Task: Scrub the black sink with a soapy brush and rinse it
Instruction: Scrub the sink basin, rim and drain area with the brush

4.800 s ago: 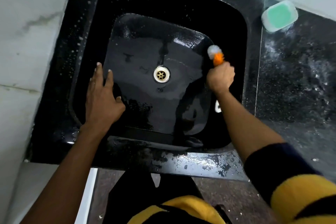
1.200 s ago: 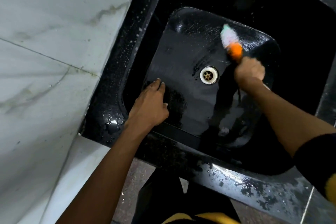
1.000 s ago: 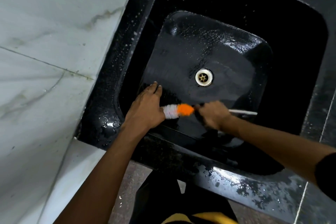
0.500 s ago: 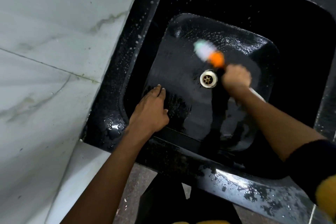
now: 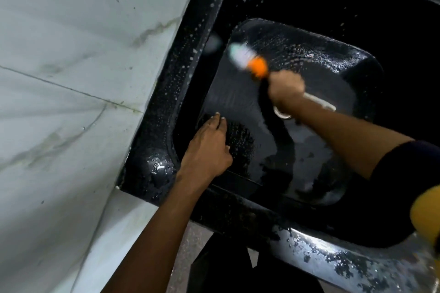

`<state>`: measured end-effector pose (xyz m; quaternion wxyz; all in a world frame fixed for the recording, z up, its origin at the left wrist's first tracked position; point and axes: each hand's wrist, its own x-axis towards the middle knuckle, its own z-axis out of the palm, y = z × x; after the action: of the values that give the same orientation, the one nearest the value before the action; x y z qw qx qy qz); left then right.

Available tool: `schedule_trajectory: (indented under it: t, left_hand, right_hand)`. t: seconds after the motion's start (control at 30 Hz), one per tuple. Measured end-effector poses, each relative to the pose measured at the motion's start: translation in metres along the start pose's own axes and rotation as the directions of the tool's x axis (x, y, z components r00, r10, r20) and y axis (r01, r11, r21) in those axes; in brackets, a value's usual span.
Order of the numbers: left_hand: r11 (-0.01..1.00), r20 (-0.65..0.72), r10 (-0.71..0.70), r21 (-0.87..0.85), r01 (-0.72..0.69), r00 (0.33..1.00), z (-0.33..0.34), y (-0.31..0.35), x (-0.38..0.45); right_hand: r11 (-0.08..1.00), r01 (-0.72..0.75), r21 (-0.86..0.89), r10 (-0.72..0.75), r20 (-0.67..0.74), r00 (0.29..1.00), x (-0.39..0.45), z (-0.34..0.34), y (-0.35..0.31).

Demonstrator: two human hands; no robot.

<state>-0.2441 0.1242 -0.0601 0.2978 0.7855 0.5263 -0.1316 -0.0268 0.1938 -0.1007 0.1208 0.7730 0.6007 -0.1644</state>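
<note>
The right hand [image 5: 287, 89] grips the orange-collared, white-bristled brush [image 5: 250, 59], whose long axis points up-left toward the glossy black sink's [image 5: 181, 93] far-left corner. The left hand [image 5: 209, 147], fingers relaxed, braces flat on the near-left floor.

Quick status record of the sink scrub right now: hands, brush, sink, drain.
right hand: grips the brush handle
brush: blurred white bristle head with orange collar, at the far left corner of the basin floor
left hand: fingers straight, resting on the near left of the basin
sink: black, wet, suds speckled on rim and floor
drain: mostly hidden behind the right wrist
</note>
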Motion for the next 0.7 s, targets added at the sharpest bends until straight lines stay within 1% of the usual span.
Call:
schedule_trajectory:
  t: [0.03,0.07,0.1,0.13,0.17,0.2,0.23,0.27,0.3,0.33,0.37,0.4,0.43,0.47,0.5,0.53,0.57,0.6,0.63,0.67,0.7]
  left_hand:
    - [1.000,-0.004,-0.008,0.002,0.008,1.000,-0.001,0.001,0.000]
    - [1.000,-0.016,-0.011,0.008,0.011,1.000,-0.002,0.001,0.000]
    - [1.000,-0.025,-0.013,0.009,0.014,1.000,-0.003,0.001,0.001]
    - [1.000,-0.021,-0.014,0.011,0.015,1.000,-0.003,0.000,0.001]
    - [1.000,-0.021,-0.019,0.008,0.019,1.000,-0.002,0.000,0.000]
    - [1.000,-0.022,-0.026,0.007,0.027,0.999,-0.001,0.000,0.000]
    - [1.000,-0.018,-0.028,0.007,0.028,0.999,-0.001,0.001,0.001]
    - [1.000,-0.010,-0.028,0.004,0.028,1.000,-0.001,0.002,0.002]
    - [1.000,-0.002,-0.027,-0.001,0.027,1.000,0.000,0.002,0.003]
    - [1.000,0.000,-0.027,-0.003,0.027,1.000,0.000,0.000,0.004]
    - [0.999,0.003,-0.031,-0.004,0.031,1.000,0.000,0.000,0.005]
    - [0.999,0.009,-0.034,-0.003,0.034,0.999,0.000,0.001,0.006]
    - [0.999,0.013,-0.032,0.002,0.032,0.999,0.000,0.000,0.006]
    - [1.000,0.018,-0.025,0.008,0.025,1.000,0.000,0.000,0.006]
    - [1.000,0.027,-0.017,0.014,0.016,0.999,0.000,0.001,0.006]
    - [1.000,0.036,-0.009,0.020,0.008,0.999,0.000,0.001,0.005]
    - [1.000,0.041,-0.007,0.026,0.006,0.999,0.000,0.002,0.004]
    - [0.999,0.043,-0.008,0.032,0.007,0.999,0.000,0.002,0.004]
    - [0.999,0.045,-0.008,0.035,0.007,0.999,-0.001,0.004,0.004]
    - [0.999,0.039,-0.009,0.031,0.007,0.999,0.000,0.006,0.004]
    - [1.000,0.026,-0.009,0.018,0.009,1.000,0.001,0.010,0.005]
  right_hand:
    - [0.990,0.138,-0.019,-0.136,0.091,0.987,-0.017,0.012,-0.013]
    - [0.970,0.236,-0.049,-0.227,0.147,0.963,-0.027,0.015,-0.015]
    - [0.949,0.305,-0.076,-0.291,0.155,0.944,-0.026,0.013,-0.009]
    - [0.956,0.271,-0.115,-0.256,0.125,0.958,-0.015,0.003,0.003]
    - [0.980,0.161,-0.118,-0.153,0.071,0.986,0.003,-0.003,0.019]
    - [0.997,0.007,-0.075,-0.006,0.009,1.000,0.022,-0.008,0.039]
    - [0.989,-0.137,-0.046,0.136,-0.036,0.990,0.034,-0.013,0.056]
    - [0.971,-0.237,-0.028,0.236,-0.044,0.971,0.039,-0.015,0.067]
    - [0.972,-0.235,-0.018,0.233,-0.070,0.970,0.033,-0.011,0.071]
    - [0.986,-0.168,-0.017,0.166,-0.086,0.982,0.019,-0.001,0.067]
    - [0.998,-0.055,-0.038,0.054,-0.021,0.998,-0.001,0.011,0.058]
    - [0.995,0.091,-0.051,-0.086,0.095,0.992,-0.029,0.024,0.048]
    - [0.965,0.260,-0.044,-0.246,0.207,0.947,-0.062,0.039,0.042]
    - [0.922,0.385,-0.035,-0.358,0.298,0.885,-0.092,0.049,0.041]
    - [0.893,0.448,-0.050,-0.409,0.328,0.852,-0.108,0.057,0.047]
    - [0.912,0.405,-0.066,-0.368,0.308,0.877,-0.112,0.059,0.062]
    - [0.966,0.253,-0.059,-0.231,0.255,0.939,-0.105,0.058,0.078]
    - [0.999,0.044,-0.027,-0.038,0.194,0.980,-0.092,0.056,0.095]
    - [0.987,-0.159,0.020,0.155,0.130,0.979,-0.080,0.053,0.115]
    - [0.937,-0.337,0.095,0.330,0.086,0.940,-0.072,0.051,0.131]
    - [0.882,-0.443,0.158,0.440,0.055,0.896,-0.070,0.053,0.135]
